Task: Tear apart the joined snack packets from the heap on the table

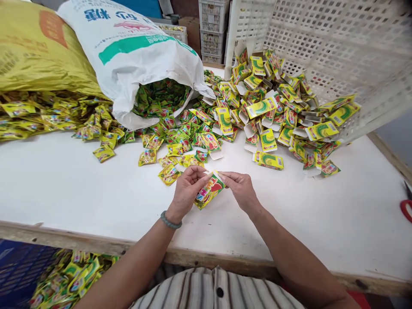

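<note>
Both my hands meet over the white table, near its front middle, with a small yellow and green candy box between them. My left hand is closed on the box's left side, thumb across its upper end. My right hand pinches the upper right corner. The box tilts, its printed front facing up; the end under my fingertips is partly hidden. Just beyond my left hand lie several yellow candy packets. An open-ended candy box rests a little farther back, beside green candy packets.
A white sack spills green packets, and a yellow sack lies left of it. Many boxes pour from a tipped white crate. Red-handled scissors lie at the right edge. A blue crate stands below the table's front left.
</note>
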A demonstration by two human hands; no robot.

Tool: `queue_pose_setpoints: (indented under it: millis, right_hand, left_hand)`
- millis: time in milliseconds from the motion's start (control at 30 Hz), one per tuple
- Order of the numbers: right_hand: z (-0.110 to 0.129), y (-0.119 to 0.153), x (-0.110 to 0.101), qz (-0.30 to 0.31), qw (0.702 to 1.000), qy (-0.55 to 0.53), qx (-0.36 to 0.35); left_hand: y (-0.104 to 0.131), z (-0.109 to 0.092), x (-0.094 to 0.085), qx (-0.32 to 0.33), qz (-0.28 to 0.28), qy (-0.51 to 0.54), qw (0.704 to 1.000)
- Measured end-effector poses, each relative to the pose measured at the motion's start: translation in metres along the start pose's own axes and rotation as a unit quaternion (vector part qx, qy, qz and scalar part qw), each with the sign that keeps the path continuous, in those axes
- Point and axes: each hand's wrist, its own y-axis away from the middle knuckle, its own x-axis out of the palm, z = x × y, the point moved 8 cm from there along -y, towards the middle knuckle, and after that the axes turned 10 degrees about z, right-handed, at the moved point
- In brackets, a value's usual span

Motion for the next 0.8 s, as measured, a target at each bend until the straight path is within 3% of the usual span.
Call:
queue_pose_setpoints:
  millis: [233,333,500,700,800]
  right_hand:
    - [0.008,0.002,0.006,0.018,0.999,0.027,-0.024]
    - [0.015,0.011,0.013,0.001,0.992,0.114,-0.058]
    - [0.024,0.023,0.025,-0.060,0.953,0.275,-0.114]
    - [0.021,0.016,0.023,-0.058,0.970,0.205,-0.119]
    - [0.023,0.013,0.027,-0.034,0.970,0.205,-0.127]
  left_hand:
    - [0.001,-0.002,-0.001,0.014,-0.002,-0.012,1.000]
    - [0.001,-0.004,-0.002,0.023,-0.016,-0.011,1.000]
    - [0.001,-0.005,-0.005,0.012,-0.034,0.016,0.999]
    - [-0.002,0.003,0.001,-0.023,-0.016,0.027,0.999]
    - [-0.003,-0.007,-0.005,-0.015,-0.015,-0.016,1.000]
